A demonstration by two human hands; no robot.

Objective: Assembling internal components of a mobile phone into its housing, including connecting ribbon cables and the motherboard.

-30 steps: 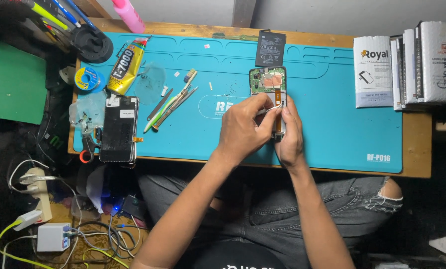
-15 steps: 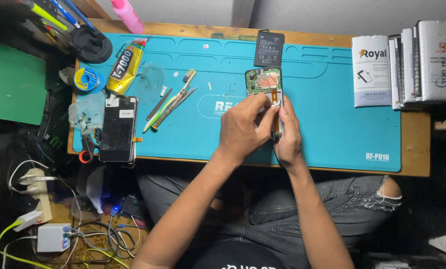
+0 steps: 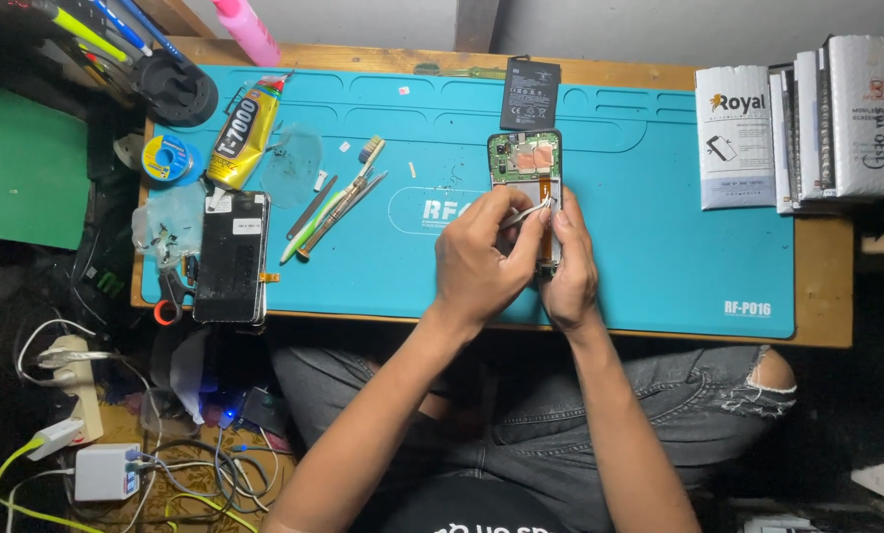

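Two bare hands work over an opened phone (image 3: 527,168) lying on a teal mat (image 3: 659,247) on a wooden table (image 3: 822,286). The left hand (image 3: 481,262) has its fingers closed around thin metal tweezers (image 3: 526,212), tips touching the phone's lower half. The right hand (image 3: 570,266) grips the phone's lower edge, fingers curled around it. Compared with a second ago, the phone sits slightly higher on the mat and the hands have barely shifted. A black rectangular battery (image 3: 530,95) lies just above the phone. At far left on the mat rest a yellow glue tube (image 3: 238,133), a blue solder spool (image 3: 168,158) and a dark phone screen (image 3: 231,257). A white package with a black and orange label (image 3: 735,136) lies at right, beside upright white padded packets (image 3: 842,118).
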